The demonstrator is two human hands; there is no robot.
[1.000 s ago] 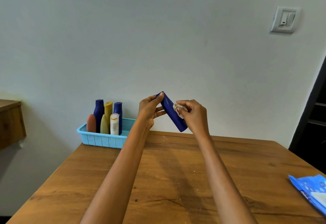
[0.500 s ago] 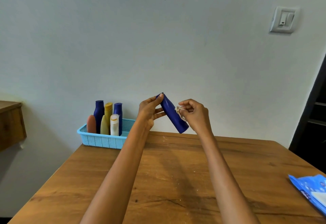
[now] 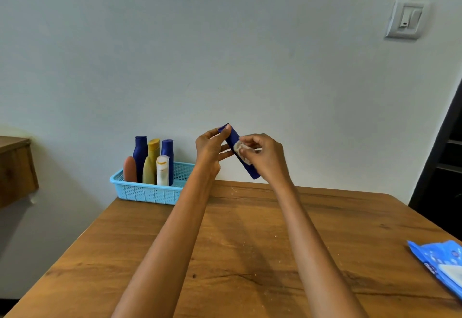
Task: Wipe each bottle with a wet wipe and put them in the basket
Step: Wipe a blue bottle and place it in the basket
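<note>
Holding the blue bottle (image 3: 246, 165) tilted in the air at the centre of the frame, above the far edge of the table (image 3: 250, 242). Left hand (image 3: 210, 150) gripping the upper end, thumb near the top corner, fingers curled round the side. Right hand (image 3: 265, 155) pinching a crumpled wipe (image 3: 239, 148) and pressing it against the middle of the bottle, lower end of the bottle showing just under this hand.

Standing already in the basket (image 3: 150, 191) at centre left: five bottles, all upright, crowded at the left part. Lying at the lower right edge of the frame: the wipes pack (image 3: 440, 265), well apart from both hands.

Judging the risks now. Gripping only at one end, and with a wet surface, probably giving a slippery hold; pressing too hard with the wipe perhaps pushing the bottle out of the left fingers and dropping it on the table. Leaving the hidden side unwiped, possibly, without turning the bottle. Later, placing it in the basket carelessly perhaps knocking over the tightly standing bottles.
</note>
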